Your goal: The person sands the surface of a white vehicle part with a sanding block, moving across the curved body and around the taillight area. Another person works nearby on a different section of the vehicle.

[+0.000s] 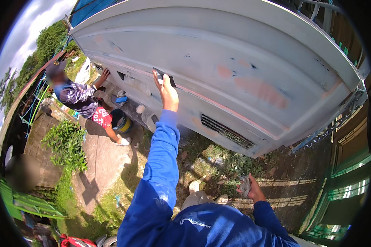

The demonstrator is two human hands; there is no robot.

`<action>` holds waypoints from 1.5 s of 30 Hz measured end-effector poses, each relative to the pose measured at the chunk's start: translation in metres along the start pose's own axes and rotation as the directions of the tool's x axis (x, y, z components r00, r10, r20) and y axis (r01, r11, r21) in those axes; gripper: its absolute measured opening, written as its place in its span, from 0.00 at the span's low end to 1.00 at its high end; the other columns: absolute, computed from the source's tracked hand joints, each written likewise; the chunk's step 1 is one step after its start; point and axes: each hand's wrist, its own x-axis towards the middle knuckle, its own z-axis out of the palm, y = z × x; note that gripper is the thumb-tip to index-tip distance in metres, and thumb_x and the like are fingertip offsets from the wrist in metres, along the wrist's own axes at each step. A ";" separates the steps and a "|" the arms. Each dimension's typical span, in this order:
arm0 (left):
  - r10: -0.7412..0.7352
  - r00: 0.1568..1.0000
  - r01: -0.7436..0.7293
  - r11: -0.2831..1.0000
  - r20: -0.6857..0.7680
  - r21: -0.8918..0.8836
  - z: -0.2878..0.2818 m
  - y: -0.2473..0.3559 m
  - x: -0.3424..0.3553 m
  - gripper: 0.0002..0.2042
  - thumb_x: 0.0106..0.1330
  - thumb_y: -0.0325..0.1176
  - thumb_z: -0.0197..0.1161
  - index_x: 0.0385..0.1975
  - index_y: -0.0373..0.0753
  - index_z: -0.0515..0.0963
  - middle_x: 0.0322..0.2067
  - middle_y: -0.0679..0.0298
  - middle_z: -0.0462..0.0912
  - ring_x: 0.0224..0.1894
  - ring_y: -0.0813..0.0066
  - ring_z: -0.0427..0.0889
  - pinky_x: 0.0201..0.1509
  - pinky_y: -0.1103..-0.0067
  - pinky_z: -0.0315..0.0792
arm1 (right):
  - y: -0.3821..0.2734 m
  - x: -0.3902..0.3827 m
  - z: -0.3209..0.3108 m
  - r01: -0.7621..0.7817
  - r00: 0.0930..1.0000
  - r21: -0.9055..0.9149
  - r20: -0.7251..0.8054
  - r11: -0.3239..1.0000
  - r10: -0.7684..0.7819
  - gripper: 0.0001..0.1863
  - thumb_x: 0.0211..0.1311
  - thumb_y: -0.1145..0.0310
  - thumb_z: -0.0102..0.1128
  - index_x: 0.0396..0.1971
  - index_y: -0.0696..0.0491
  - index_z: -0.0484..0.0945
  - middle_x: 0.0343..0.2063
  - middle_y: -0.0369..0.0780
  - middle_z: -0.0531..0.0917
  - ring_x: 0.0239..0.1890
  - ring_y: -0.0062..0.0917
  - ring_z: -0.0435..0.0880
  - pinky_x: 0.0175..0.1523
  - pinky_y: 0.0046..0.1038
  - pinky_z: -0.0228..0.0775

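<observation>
My left hand [167, 95] is raised to the large grey vehicle body panel [185, 37], its fingers closed on a dark piece of sandpaper [172, 82] at the panel surface. Pinkish filler patches and small dark bare spots mark the panel to the right of that hand, and a reddish line runs along a ridge. Low on my right, away from the panel, my right hand [256, 191] grips a crumpled grey rag [245, 187].
A co-worker [78, 96] bends at the panel's left end, one hand on it. Buckets [121, 121] and a clear container [149, 118] stand below the panel. A louvred vent [226, 131] sits low in it. Grass, a concrete slab [101, 158] and green railings [338, 201] surround me.
</observation>
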 end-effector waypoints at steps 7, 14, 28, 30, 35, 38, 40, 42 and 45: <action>0.500 0.861 -0.477 0.730 0.094 0.489 0.152 0.044 0.002 0.38 0.78 0.50 0.41 0.75 0.28 0.37 0.77 0.45 0.34 0.79 0.49 0.31 0.79 0.59 0.29 | 0.031 -0.019 -0.124 0.015 1.000 0.088 -0.004 0.996 -0.015 0.21 0.72 0.56 0.50 0.56 0.56 0.71 0.45 0.49 0.81 0.48 0.54 0.82 0.49 0.57 0.80; 0.395 0.915 -0.384 0.797 0.078 0.466 0.065 0.018 0.141 0.38 0.79 0.55 0.33 0.74 0.26 0.36 0.76 0.45 0.31 0.79 0.53 0.28 0.80 0.65 0.26 | -0.005 -0.030 0.042 0.284 0.946 -0.447 -0.015 0.848 -0.324 0.28 0.62 0.74 0.62 0.62 0.59 0.66 0.51 0.46 0.78 0.48 0.36 0.82 0.52 0.37 0.78; -0.401 0.691 0.535 0.843 0.602 -0.053 -0.167 -0.057 -0.053 0.31 0.81 0.45 0.41 0.76 0.34 0.46 0.75 0.53 0.52 0.77 0.65 0.50 0.77 0.76 0.44 | -0.255 -0.166 0.648 -0.538 0.021 0.234 0.964 -0.810 0.264 0.25 0.61 0.70 0.60 0.60 0.50 0.76 0.67 0.31 0.69 0.71 0.26 0.61 0.76 0.31 0.57; -0.579 0.645 0.612 0.782 0.498 0.116 -0.245 -0.104 -0.104 0.29 0.81 0.46 0.40 0.73 0.32 0.55 0.70 0.55 0.64 0.71 0.67 0.62 0.74 0.76 0.52 | -0.262 -0.142 0.675 -0.326 0.026 0.288 0.955 -0.901 0.296 0.23 0.63 0.70 0.58 0.60 0.49 0.76 0.67 0.31 0.69 0.71 0.26 0.61 0.78 0.30 0.54; -0.850 0.496 0.858 0.511 0.178 0.051 -0.339 -0.117 -0.156 0.30 0.80 0.51 0.38 0.66 0.29 0.66 0.58 0.56 0.77 0.57 0.64 0.76 0.64 0.73 0.65 | -0.234 -0.035 0.832 -0.454 -0.001 0.267 0.954 -0.850 0.300 0.17 0.73 0.68 0.49 0.58 0.48 0.76 0.67 0.30 0.69 0.75 0.25 0.56 0.81 0.28 0.47; -0.844 0.528 0.849 0.524 0.090 -0.065 -0.342 -0.092 -0.139 0.31 0.80 0.52 0.37 0.64 0.29 0.69 0.58 0.55 0.77 0.59 0.66 0.75 0.64 0.74 0.65 | -0.216 0.021 0.938 -0.642 0.030 0.278 0.941 -0.715 0.338 0.18 0.75 0.66 0.46 0.60 0.48 0.75 0.65 0.32 0.71 0.73 0.28 0.59 0.79 0.26 0.47; -0.808 0.586 0.808 0.578 0.056 -0.110 -0.356 -0.110 -0.151 0.30 0.81 0.51 0.36 0.65 0.29 0.67 0.61 0.56 0.74 0.61 0.66 0.74 0.65 0.74 0.64 | -0.189 0.054 1.006 -0.600 0.014 0.254 0.952 -0.759 0.307 0.20 0.74 0.62 0.45 0.60 0.49 0.76 0.64 0.33 0.72 0.72 0.30 0.60 0.78 0.32 0.48; -0.797 0.602 0.777 0.573 0.042 -0.259 -0.346 -0.094 -0.135 0.27 0.81 0.47 0.38 0.69 0.34 0.63 0.65 0.60 0.71 0.66 0.67 0.70 0.71 0.71 0.62 | -0.165 0.075 1.043 -0.596 0.000 0.248 0.951 -0.763 0.310 0.21 0.74 0.61 0.44 0.59 0.50 0.77 0.64 0.34 0.73 0.72 0.31 0.60 0.77 0.34 0.48; -0.784 0.610 0.748 0.521 0.116 -0.411 -0.326 -0.102 -0.132 0.26 0.81 0.47 0.38 0.69 0.35 0.63 0.66 0.60 0.70 0.66 0.67 0.70 0.71 0.71 0.62 | -0.174 0.085 1.029 -0.604 -0.056 0.196 0.957 -0.773 0.286 0.20 0.73 0.62 0.45 0.58 0.49 0.78 0.63 0.33 0.74 0.70 0.30 0.63 0.75 0.34 0.50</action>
